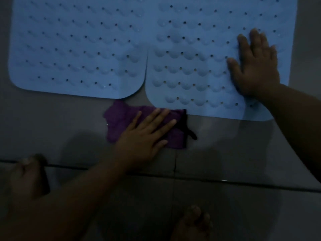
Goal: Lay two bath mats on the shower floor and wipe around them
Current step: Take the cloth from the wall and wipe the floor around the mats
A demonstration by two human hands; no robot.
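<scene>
Bare foot (192,223) at bottom edge, dim. Left hand (144,136), fingers (156,117) straight and spread, presses purple cloth (121,122) flat on shower floor (52,122), touching near edge of right mat (191,58). Left mat (78,46) adjoins. Right hand (255,66) flat on right mat. Unwiped border probably runs rightward along the mat's long edge.
</scene>
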